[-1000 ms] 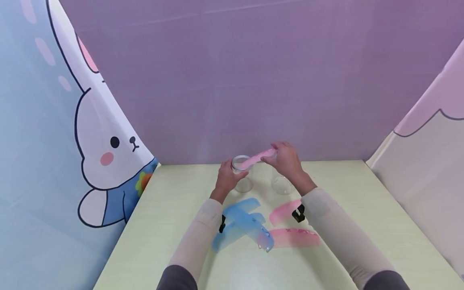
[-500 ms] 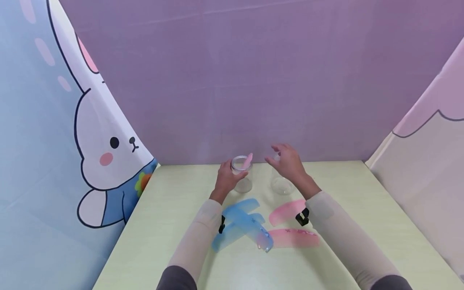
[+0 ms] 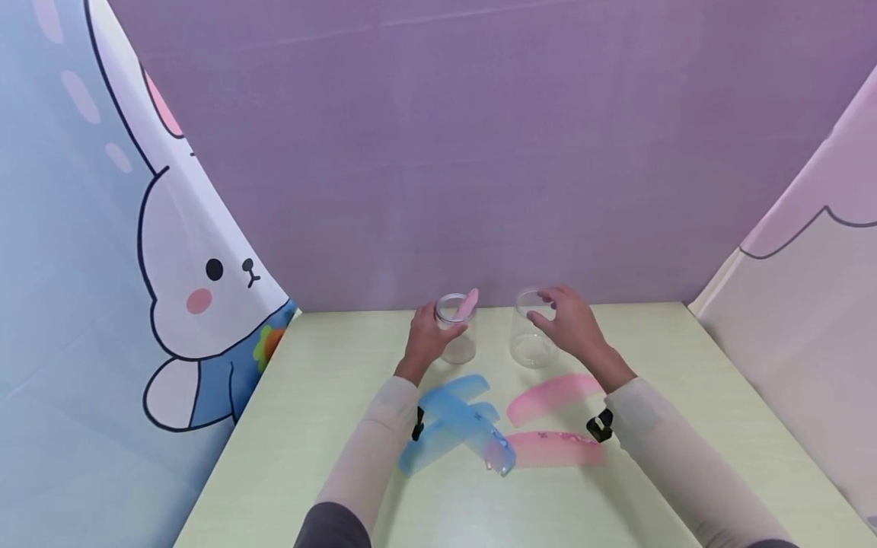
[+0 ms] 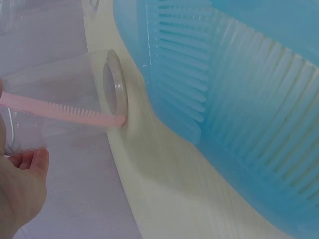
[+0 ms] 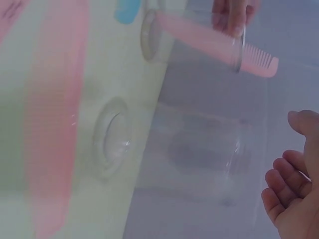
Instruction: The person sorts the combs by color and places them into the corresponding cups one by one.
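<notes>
My left hand (image 3: 426, 337) grips a clear jar (image 3: 460, 352) near its rim, its thumb at the front. Inside the jar a pink comb (image 5: 214, 42) leans, its foot at the bottom and its end sticking out above the rim. The jar stands on the table. To its right is a second clear jar (image 3: 522, 335), upright with nothing inside. My right hand (image 3: 574, 326) overlaps that jar's rim in the head view. Seen from the right wrist, its fingers are loosely bent, beyond the jar's mouth and holding nothing.
Several blue combs (image 3: 455, 418) lie crossed on the table (image 3: 329, 411), nearer than the jars. Right of them lie two pink combs, an upper one (image 3: 548, 398) and a lower one (image 3: 562, 449). A purple cloth backdrop (image 3: 438, 152) rises behind the table's far edge.
My right hand has let go of the pink comb, which dropped into the left jar and leans there. That hand then moved right and slightly down, to the right jar. The left hand stays put.
</notes>
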Demonstrator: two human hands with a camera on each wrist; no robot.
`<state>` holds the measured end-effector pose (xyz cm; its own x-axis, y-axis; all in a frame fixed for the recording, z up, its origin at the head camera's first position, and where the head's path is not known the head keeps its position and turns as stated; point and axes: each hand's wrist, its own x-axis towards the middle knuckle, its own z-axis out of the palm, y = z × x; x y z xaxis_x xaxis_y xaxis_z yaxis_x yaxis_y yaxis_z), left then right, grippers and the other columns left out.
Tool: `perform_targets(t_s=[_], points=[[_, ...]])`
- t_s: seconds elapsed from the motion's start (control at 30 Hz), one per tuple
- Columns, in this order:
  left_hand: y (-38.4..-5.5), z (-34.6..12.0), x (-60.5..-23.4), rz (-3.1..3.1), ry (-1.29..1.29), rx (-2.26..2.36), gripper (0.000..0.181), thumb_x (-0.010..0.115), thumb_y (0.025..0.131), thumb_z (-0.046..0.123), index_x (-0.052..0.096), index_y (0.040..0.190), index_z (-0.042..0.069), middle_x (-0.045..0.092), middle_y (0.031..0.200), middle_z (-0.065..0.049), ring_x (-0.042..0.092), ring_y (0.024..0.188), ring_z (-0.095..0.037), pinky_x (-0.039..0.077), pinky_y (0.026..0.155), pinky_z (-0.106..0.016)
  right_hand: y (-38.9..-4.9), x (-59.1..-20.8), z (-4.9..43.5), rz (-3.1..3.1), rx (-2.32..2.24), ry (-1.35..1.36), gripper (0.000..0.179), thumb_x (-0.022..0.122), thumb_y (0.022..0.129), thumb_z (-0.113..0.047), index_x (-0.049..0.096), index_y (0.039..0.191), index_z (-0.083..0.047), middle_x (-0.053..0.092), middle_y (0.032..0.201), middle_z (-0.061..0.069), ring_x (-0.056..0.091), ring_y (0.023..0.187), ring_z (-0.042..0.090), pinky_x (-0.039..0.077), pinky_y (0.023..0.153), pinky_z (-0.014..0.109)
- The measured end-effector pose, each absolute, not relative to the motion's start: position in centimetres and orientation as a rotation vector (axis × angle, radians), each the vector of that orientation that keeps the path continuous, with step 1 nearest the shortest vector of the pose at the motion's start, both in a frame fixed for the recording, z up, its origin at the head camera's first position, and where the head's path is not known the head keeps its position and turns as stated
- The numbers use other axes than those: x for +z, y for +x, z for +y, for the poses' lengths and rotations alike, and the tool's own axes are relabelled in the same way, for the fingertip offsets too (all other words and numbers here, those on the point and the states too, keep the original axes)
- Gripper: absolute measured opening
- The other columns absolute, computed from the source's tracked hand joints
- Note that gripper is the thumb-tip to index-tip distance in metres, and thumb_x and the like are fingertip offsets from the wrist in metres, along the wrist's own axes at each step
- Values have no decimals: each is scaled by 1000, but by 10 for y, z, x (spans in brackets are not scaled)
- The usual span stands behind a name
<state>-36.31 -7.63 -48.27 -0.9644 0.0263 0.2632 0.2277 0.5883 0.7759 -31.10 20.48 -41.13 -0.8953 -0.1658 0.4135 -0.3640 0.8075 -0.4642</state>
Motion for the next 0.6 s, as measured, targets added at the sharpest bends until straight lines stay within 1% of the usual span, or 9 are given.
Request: perform_targets(t_s=[0.2,0.37,0.53,0.6], points=[[-362,-76,-482,-2606,-193,-1306,79,86,81,38,51,142,1,59,135,-19,57,125,-34,47,109,-50,-307,-424,223,-2646,778,371,49,73,92,-26,63,128,6,66,119,24,66,106,41,53,91,54],[-363,-77,-483,-2610,-194,-1309,80,86,82,39,51,143,0,58,136,-20,57,125,-34,47,109,-50,-302,-437,237,-2678,760,360,47,72,93,-23,62,128,7,65,119,26,66,106,42,53,91,56],[-363,-77,-482,-2608,-200,-1310,81,86,82,39,51,143,-1,59,135,-20,57,125,-34,47,109,-50,-297,-448,251,-2710,792,333,54,72,93,-21,56,136,8,65,120,30,65,107,45,53,90,58],[-362,-77,-482,-2611,-202,-1313,81,86,82,39,50,143,0,58,136,-19,57,125,-34,47,109,-50,-296,-450,256,-2714,808,324,56,73,92,-21,54,136,9,65,119,30,65,107,46,53,90,58]])
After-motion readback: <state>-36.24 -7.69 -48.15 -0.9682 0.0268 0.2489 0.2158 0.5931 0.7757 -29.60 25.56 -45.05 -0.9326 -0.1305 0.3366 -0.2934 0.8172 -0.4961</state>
